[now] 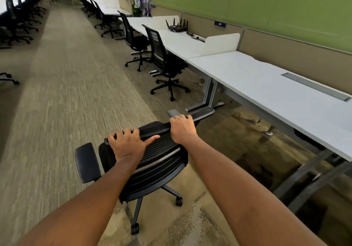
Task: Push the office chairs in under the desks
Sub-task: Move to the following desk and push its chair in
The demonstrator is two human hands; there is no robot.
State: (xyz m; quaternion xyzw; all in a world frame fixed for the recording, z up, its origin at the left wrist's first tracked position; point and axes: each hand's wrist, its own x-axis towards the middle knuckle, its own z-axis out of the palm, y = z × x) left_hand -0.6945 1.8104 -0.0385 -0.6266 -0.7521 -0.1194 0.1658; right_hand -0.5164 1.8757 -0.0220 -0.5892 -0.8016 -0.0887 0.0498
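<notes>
While the near chair (158, 150) is gripped by the top of its backrest: it is seen out on the carpet (76, 74) of the aisle, beside the near table (266, 85) and not under it.
Left hand (126, 143): the fingers are curled over the backrest's top edge, and the thumb is laid out along its rear face.
Right hand (182, 129): it is wrapped over the same edge, further toward the table.
Near table: a white top is shown with open floor beneath. No part of the held chair is seen under it.
Second chair (163, 55): it is drawn up to the next table in the row, back to the aisle. The seat is judged to be at or just under the edge, though its wheeled base is left showing on the carpet.
Third chair (133, 36): it is placed likewise, one table further on.
Far chairs (101, 15): they are lined close against the tables down the right-hand row, and too small for their fit to be judged.
Left row (19, 17): more dark chairs are glimpsed, blurred. Their state cannot be told.
Done: little can be confirmed beyond the two neighbours that appear to be tucked in.
Left: the held chair is yet to be turned toward the near table and rolled beneath it.
</notes>
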